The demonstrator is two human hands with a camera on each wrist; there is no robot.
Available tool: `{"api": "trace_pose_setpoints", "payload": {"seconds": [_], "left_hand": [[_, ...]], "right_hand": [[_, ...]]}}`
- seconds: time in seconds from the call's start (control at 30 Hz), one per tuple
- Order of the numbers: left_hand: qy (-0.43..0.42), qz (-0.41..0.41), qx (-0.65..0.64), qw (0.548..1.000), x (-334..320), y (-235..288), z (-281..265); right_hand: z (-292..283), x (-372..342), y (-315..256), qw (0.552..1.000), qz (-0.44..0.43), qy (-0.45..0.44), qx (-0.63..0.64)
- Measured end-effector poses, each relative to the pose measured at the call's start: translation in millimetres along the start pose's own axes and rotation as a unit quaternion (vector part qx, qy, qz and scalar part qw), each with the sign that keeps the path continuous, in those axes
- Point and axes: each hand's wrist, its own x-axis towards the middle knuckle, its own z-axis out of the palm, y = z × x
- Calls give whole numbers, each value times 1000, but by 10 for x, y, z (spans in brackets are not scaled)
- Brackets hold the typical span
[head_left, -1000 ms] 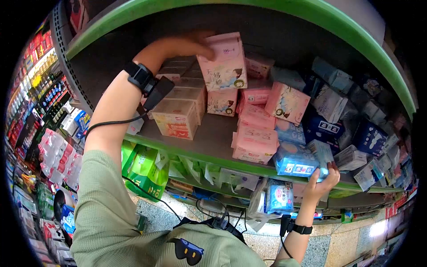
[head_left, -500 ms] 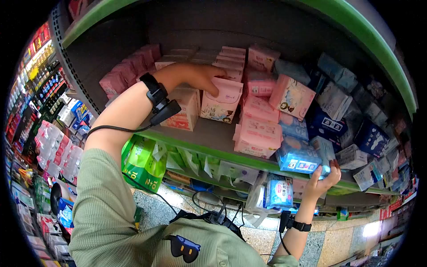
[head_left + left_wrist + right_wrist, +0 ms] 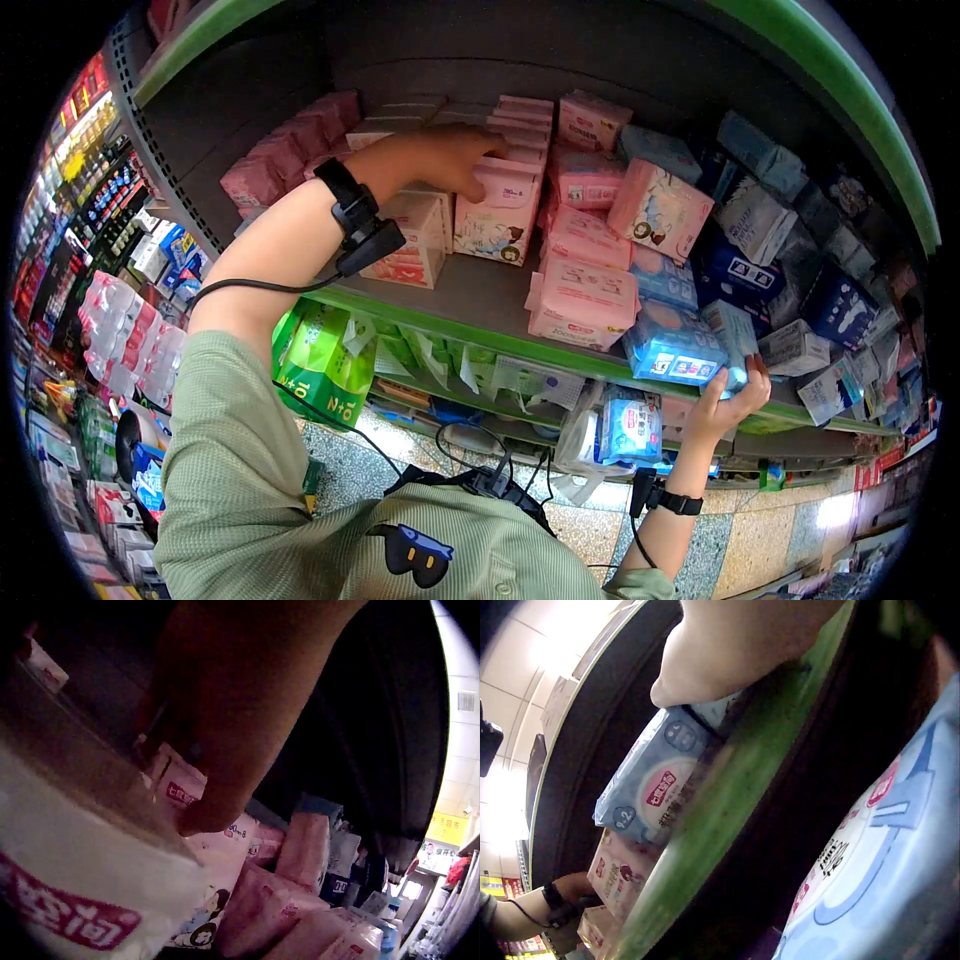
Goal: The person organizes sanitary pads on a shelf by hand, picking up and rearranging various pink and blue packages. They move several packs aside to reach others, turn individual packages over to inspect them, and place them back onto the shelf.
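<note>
In the head view my left hand point(image 3: 440, 160) lies over the front of a row of pink packs, thumb at the top of the front pink pack point(image 3: 495, 220), fingers spread above the packs behind. That pack stands upright on the shelf. The left wrist view shows the thumb of my left hand point(image 3: 225, 742) at the pack's top edge; the fingers are dark and blurred. At the shelf's front edge my right hand point(image 3: 730, 400) holds the lower end of a light blue pack point(image 3: 728, 330), thumb and fingers on either side, beside a blue pack point(image 3: 672, 345).
Pale boxes point(image 3: 408, 240) stand left of the row, with pink packs point(image 3: 265, 175) farther left. Stacked pink packs point(image 3: 580, 300) lie to its right, and mixed blue and white packs point(image 3: 755, 220) beyond. The green shelf edge point(image 3: 470, 335) runs in front, with green bags point(image 3: 325, 370) below.
My left hand has lowered the pink pack from above the shelf to the front of the row, and its fingers now look looser. My right hand has stayed at the light blue pack.
</note>
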Motion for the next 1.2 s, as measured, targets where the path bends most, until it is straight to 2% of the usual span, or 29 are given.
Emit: {"api": "trace_pose_setpoints", "payload": {"seconds": [0.03,0.13,0.23,0.33,0.43,0.53,0.6,0.73,0.8,0.83,0.93,1.03,1.2], "left_hand": [[-6,-6,11,1000,-6,33,-8],[56,53,30,997,31,-12,87],[79,65,57,993,33,45,111],[59,60,59,995,57,123,69],[58,93,36,993,133,64,103],[40,32,9,999,15,229,11],[54,40,-3,998,-7,201,52],[98,116,1,988,-31,126,47],[93,85,12,992,-257,368,-107],[80,64,-21,995,-341,489,-184],[125,82,48,988,-509,517,-241],[147,65,62,985,-764,628,-308],[194,-15,-66,979,-1161,359,-93]], "right_hand": [[-3,3,-4,1000,2,0,-1],[14,-8,22,1000,0,4,5],[19,-3,1,1000,-2,10,-6],[17,-1,-5,1000,1,9,0],[18,-3,-1,1000,3,8,-1],[26,-20,24,1000,6,10,-7],[43,-20,45,1000,8,20,10],[19,-3,12,1000,9,16,15],[8,-7,26,1000,10,6,9],[0,-1,18,1000,13,6,10],[-16,21,-14,1000,19,2,17],[-36,16,2,1000,20,-10,13],[-67,27,-13,999,29,-16,20]]}}
